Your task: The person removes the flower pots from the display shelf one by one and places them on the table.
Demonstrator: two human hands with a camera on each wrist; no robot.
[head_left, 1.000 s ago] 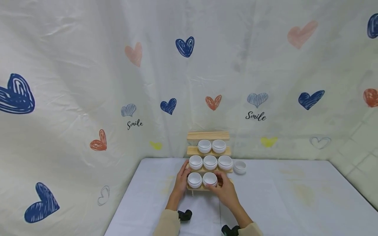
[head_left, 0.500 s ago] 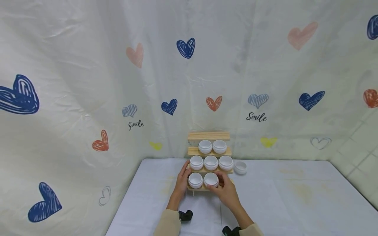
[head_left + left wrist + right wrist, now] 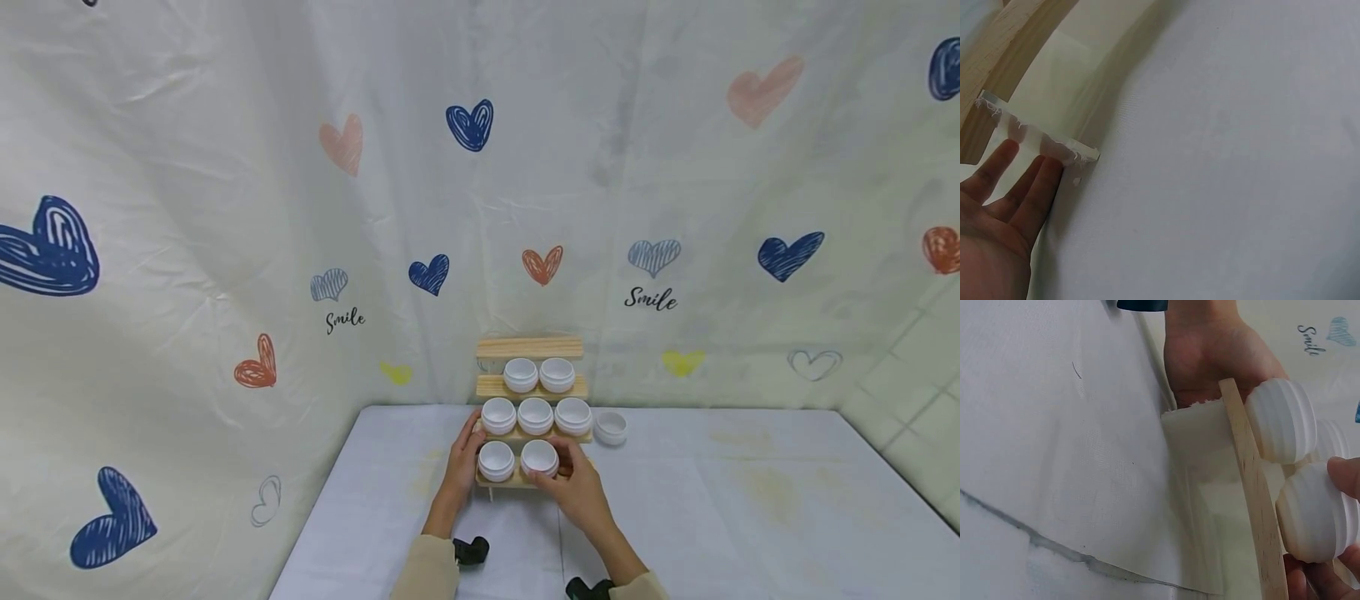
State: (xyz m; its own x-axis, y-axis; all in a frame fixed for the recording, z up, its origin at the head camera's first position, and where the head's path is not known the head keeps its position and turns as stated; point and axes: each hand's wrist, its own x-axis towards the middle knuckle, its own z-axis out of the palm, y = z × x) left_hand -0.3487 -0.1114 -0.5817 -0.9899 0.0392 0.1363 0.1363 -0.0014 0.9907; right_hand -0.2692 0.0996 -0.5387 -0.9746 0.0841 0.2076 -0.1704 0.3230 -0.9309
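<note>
A tiered wooden stand [image 3: 529, 347] with clear side supports holds several small white ridged cups, open side up. My left hand [image 3: 459, 467] grips the stand's left side at the lower tiers; in the left wrist view its fingers [image 3: 1035, 194] lie against the clear support [image 3: 1041, 131]. On the bottom shelf, my right hand [image 3: 579, 487] pinches the right-hand cup [image 3: 539, 458] between thumb and fingers. A gap separates that cup from the left one [image 3: 496, 461]. From the right wrist, the pinched cup [image 3: 1313, 512] sits against the wooden board [image 3: 1250, 469].
Three cups fill the tier above, including a middle one [image 3: 535, 416], and two more [image 3: 521, 375] stand higher up. A loose white cup [image 3: 611, 427] rests on the white-covered table [image 3: 712, 500] right of the stand. Behind hangs a heart-printed curtain [image 3: 570, 167].
The right-hand cup on the bottom shelf has slid slightly right with my right hand, widening the gap to its neighbour. My left hand stays at the stand's side.
</note>
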